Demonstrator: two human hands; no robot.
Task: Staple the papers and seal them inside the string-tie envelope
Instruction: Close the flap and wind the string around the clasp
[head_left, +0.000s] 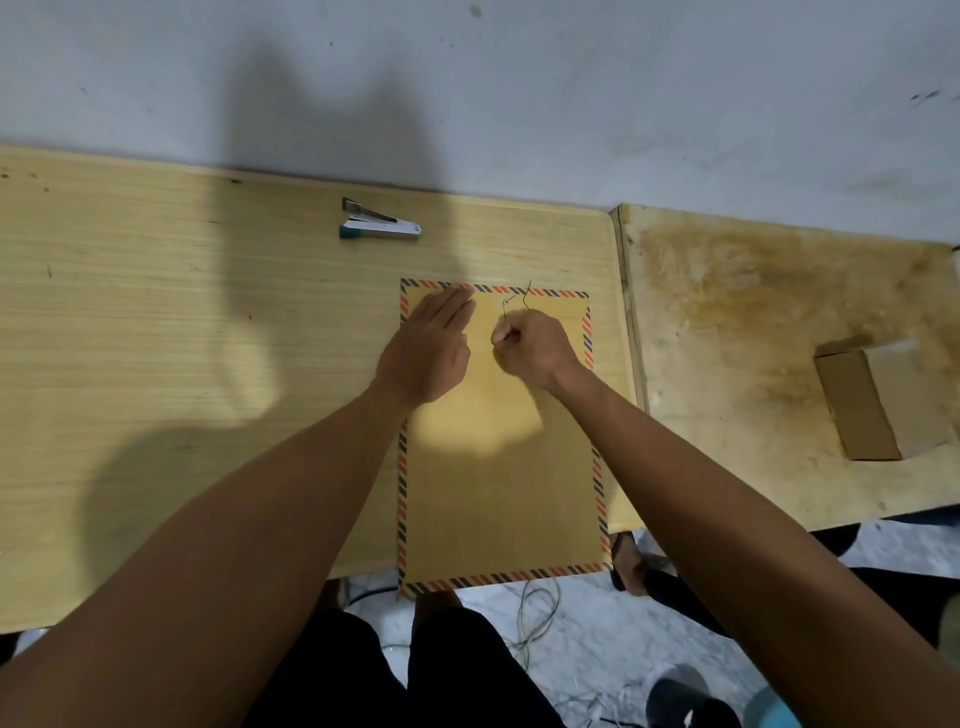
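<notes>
String-tie envelope (498, 441) flat on tabletop (182, 338), left hand (426, 353) open, pressing flap; right hand (535, 348) pinching string (506, 312). Sealing step; next, probably winding round the button.

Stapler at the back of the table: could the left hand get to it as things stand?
Probably yes. The stapler lies alone beyond the left hand, which rests flat on the envelope and holds nothing; only bare table lies between them.

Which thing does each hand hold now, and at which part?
The right hand pinches the string near its lower end. The left hand holds nothing; it presses flat on the envelope.
</notes>
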